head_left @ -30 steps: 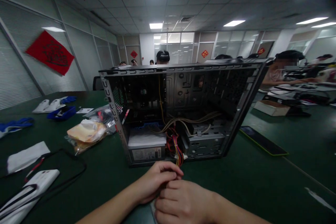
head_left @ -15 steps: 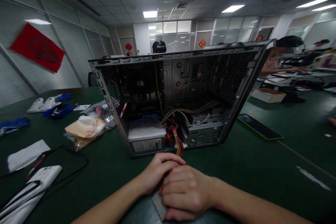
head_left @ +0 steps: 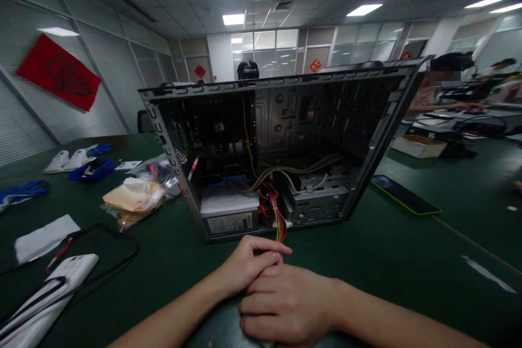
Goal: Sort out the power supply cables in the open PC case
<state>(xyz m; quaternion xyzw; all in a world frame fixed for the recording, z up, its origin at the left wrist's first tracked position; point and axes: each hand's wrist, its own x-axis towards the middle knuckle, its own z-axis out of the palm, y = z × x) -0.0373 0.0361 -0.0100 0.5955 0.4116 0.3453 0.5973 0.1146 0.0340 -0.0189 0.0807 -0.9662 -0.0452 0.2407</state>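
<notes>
An open computer case [head_left: 277,80] stands upright in front of me, its inside facing me. A bundle of red, yellow and black power cable [head_left: 280,223] runs out over its lower edge towards my hands. My left hand [head_left: 253,263] is closed round this cable, index finger stretched over it. Pressed against it, my right hand [head_left: 291,304] is wrapped in a fist round the cable's end. Only a sliver of what looks like the plug shows beneath the right fist. A power supply [head_left: 230,223] with a white top sits in the case's lower left.
To the left lie a plastic bag of parts [head_left: 134,196], a blue tray [head_left: 92,169], gloves [head_left: 24,193], and a white power strip [head_left: 61,293] with black cable. On the right are a phone [head_left: 405,194], a carton [head_left: 420,145] and a seated person [head_left: 432,92].
My right fist has shifted slightly left and down over the cable end, now covering most of the grey plug that showed beneath it. My left hand stays nearly in place.
</notes>
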